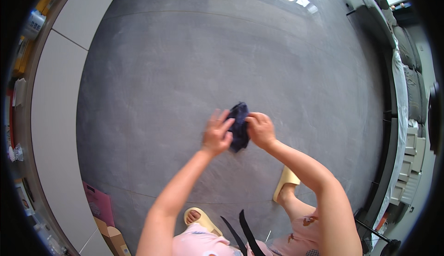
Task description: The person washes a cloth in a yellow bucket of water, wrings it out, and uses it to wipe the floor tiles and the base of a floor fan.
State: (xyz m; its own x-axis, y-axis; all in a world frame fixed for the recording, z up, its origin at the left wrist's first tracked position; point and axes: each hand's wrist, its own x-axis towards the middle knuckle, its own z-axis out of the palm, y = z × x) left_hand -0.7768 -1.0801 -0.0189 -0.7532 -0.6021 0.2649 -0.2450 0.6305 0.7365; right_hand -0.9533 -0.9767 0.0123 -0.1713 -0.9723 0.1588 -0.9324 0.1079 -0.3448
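Note:
A dark navy cloth point(239, 131), crumpled and longer than it is wide, hangs between my two hands in front of me. My right hand point(261, 128) pinches its right edge between thumb and fingers. On the other side, my left hand point(218, 133) has its fingers spread at the cloth's left edge. Those fingers are blurred, and one overlaps the fabric; no grip shows there. Behind the cloth is the grey floor point(166, 82); how high the cloth is above it is hard to judge.
Yellow slippers point(203, 219) are on my feet. A white cabinet point(59, 93) runs along the left, its top holding bottles and boxes. By its base are a pink bag point(99, 202) and an open cardboard box point(112, 237). Along the right stands a low dark frame point(388, 141) with grey cushions point(412, 93).

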